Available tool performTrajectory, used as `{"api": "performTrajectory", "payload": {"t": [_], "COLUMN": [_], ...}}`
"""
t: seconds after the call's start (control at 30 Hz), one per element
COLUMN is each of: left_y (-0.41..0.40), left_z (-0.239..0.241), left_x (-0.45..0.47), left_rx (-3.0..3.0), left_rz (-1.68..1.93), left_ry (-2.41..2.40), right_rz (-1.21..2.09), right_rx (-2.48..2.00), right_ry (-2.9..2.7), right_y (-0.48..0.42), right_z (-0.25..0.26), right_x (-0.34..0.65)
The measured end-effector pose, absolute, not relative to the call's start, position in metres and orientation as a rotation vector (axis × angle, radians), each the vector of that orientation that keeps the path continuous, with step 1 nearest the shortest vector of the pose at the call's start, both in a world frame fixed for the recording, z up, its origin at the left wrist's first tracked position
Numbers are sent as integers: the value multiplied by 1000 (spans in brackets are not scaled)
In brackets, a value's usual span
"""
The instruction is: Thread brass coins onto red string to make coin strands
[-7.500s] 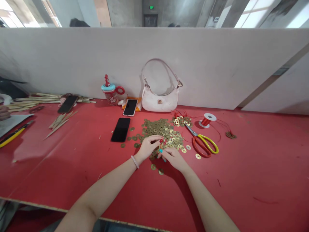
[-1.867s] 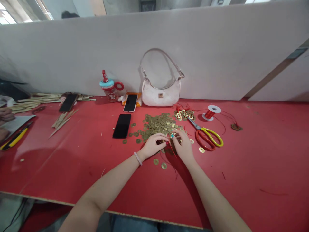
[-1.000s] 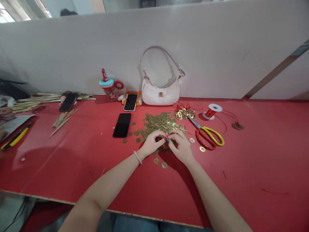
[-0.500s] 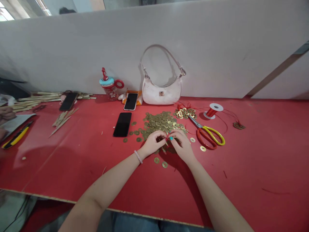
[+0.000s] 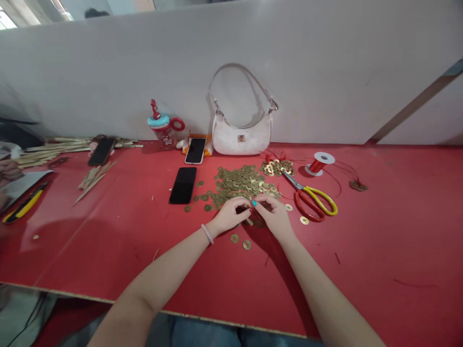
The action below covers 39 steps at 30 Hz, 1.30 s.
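My left hand (image 5: 231,212) and my right hand (image 5: 275,216) meet at the near edge of a pile of brass coins (image 5: 240,180) with holes in them. Both are closed, thumb against fingers, pinching a thin red string, of which only a little shows. A few coins show below my fingertips; whether they hang on the string I cannot tell. Two loose coins (image 5: 246,245) lie just in front of my hands. To the right are scissors (image 5: 309,197) with one red and one yellow handle, and a spool of red string (image 5: 317,165).
A bundle of strung coins (image 5: 277,167) lies behind the scissors, another coin bundle (image 5: 358,185) farther right. A black phone (image 5: 183,185), a second phone (image 5: 196,151), a cup (image 5: 164,132) and a white handbag (image 5: 241,137) stand around. At left are wooden sticks (image 5: 94,178), a yellow cutter (image 5: 27,203) and another person's hand (image 5: 10,169).
My fingertips have drawn closer together, and my right thumb has shifted slightly up and left. A bit of red string now shows on the table below my right hand.
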<state>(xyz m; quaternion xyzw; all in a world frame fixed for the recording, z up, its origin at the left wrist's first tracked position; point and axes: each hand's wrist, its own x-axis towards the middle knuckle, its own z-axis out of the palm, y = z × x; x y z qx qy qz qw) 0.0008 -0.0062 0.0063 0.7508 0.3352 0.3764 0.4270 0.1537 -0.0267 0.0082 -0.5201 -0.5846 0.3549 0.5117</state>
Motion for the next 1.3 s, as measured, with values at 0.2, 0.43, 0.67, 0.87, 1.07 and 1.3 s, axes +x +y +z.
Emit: {"api": "performTrajectory", "payload": {"t": [0.2,0.43,0.67,0.87,1.07,1.3], "left_y": [-8,-4,2,2,-2,-3], "left_z": [4,-2,1,1,2,2], "left_x": [1,2,-3,-4,-2,0], "left_rx": [1827,1553,1415,1483,1748,1908], "left_rz": [951,1035,1168,1200,1118,1034], "left_ry": [904,1008,1207,1251,1219,1202], "right_rz": [888,909,711,464,144,133], "right_rx": [-1275,-1297,-1324,-1183,-1101,-1182], "right_ry": [-1247,-1332,-1800,-2052,-1930,-1935], "right_y": [-26,-25,-33,-33,-25,-16], "right_z": [4,7,13,8,4,-5], "right_x": [153,156,154,158,158,155]}}
